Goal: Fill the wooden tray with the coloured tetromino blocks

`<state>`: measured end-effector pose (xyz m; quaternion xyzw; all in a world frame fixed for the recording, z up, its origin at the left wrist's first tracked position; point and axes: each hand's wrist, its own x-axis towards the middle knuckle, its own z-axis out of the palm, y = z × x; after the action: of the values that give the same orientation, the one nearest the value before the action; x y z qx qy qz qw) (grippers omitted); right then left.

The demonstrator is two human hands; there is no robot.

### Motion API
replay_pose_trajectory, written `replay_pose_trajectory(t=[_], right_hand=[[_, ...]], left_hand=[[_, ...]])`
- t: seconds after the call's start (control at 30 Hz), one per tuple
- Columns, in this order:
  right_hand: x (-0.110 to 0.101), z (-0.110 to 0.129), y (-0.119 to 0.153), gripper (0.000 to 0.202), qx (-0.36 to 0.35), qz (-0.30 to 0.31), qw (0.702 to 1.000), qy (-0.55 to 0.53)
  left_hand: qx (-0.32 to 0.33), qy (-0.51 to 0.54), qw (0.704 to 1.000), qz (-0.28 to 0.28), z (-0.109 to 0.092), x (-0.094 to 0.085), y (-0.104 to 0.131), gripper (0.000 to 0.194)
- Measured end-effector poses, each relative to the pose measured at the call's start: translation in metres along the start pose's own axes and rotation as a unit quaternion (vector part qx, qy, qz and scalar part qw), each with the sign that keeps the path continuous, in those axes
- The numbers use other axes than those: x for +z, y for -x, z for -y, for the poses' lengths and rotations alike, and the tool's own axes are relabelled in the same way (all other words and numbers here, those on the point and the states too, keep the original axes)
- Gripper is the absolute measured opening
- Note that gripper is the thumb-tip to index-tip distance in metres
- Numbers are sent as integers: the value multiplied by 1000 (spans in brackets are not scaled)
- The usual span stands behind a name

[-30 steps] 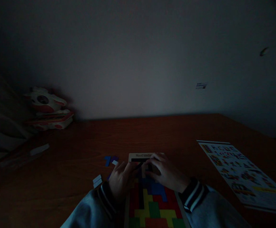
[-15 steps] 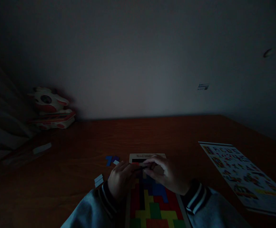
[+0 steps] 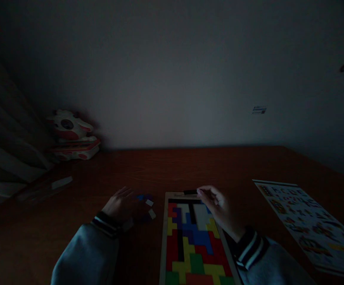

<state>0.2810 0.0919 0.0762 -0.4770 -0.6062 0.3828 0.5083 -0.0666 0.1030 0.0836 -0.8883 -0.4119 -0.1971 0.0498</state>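
My right hand (image 3: 218,208) pinches one end of a dark, narrow bar-shaped puzzle piece (image 3: 190,192) above the top edge of the wooden puzzle board (image 3: 163,241). Red, yellow, green, blue and black block pieces fill much of that board, and pale bare patches show near its top. To the left of it, my left hand (image 3: 120,204) is low over the table, fingers stretched out and somewhat dim. Beside those fingers lie a blue piece (image 3: 140,196) and small pale pieces (image 3: 149,202), partly in shadow.
On the right of the brown table (image 3: 124,170) lies a printed picture sheet (image 3: 308,221). A cow-shaped toy (image 3: 74,136) stands at the back left, with a pale strip (image 3: 61,182) in front of it. Behind rises a wall; a curtain (image 3: 2,146) hangs at left.
My hands were together over the board's top and have parted. The left has gone left to the loose pieces; the right has shifted slightly right with the dark bar.
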Motion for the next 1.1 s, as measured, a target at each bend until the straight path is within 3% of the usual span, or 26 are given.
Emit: replay_pose_trajectory(t=[0.1, 0.2, 0.37, 0.5, 0.57, 0.67, 0.83, 0.93, 1.1], right_hand=[[0, -3, -1, 37, 7, -8, 1000, 0], [0, -4, -1, 38, 5, -9, 1000, 4], [1, -4, -1, 38, 11, -10, 1000, 11], [1, -2, -2, 38, 12, -22, 1000, 12], [1, 0, -2, 39, 12, -25, 1000, 11], [1, 0, -3, 38, 9, -24, 1000, 14], [0, -3, -3, 35, -3, -10, 999, 32], [0, -3, -2, 34, 5, -6, 1000, 23], [2, 0, -2, 35, 10, -7, 1000, -4]], left_hand=[[-33, 9, 999, 24, 17, 2, 13, 24], [-70, 42, 996, 22, 19, 9, 16, 40], [-96, 64, 993, 27, 22, 18, 15, 38], [-117, 51, 992, -5, 21, 21, 14, 34], [-103, 49, 993, -41, 9, 19, 7, 26], [-70, 83, 991, -82, -28, 17, -14, 22], [-25, 182, 982, -37, -92, 26, -55, 25], [-8, 189, 982, -19, -104, 39, -66, 24], [17, 154, 988, 0, -99, 51, -65, 20]])
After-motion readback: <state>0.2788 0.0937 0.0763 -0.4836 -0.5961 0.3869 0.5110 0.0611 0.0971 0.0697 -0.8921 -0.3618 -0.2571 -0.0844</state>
